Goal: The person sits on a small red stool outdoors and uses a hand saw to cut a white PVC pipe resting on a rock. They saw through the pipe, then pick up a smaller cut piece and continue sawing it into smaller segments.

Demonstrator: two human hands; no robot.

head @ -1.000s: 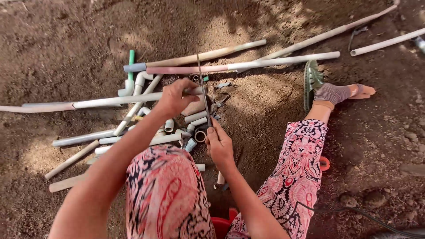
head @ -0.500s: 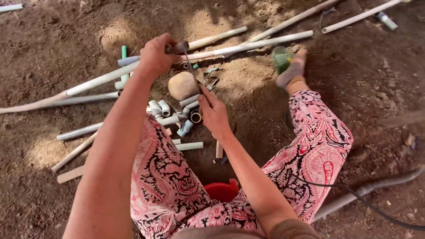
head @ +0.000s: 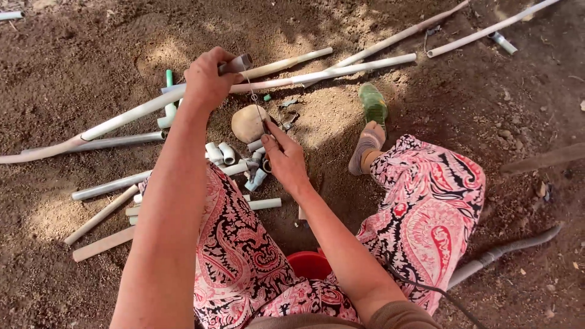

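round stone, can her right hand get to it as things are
Probably yes: the right hand sits just beside the round stone, with only a thin saw blade it holds between them.

Matt plastic pipes point(head: 341, 68) are lying on rough, crumbly soil point(head: 91, 49); patterned cloth trousers point(head: 426, 201) are looking soft, a red bucket point(head: 309, 263) glossy.

My left hand point(head: 207, 79) grips a hacksaw blade point(head: 256, 100) by its upper end; my right hand point(head: 285, 159) pinches its lower end, a round stone point(head: 247, 123) at ten o'clock, pipe offcuts point(head: 234, 159) scattered on the dirt.
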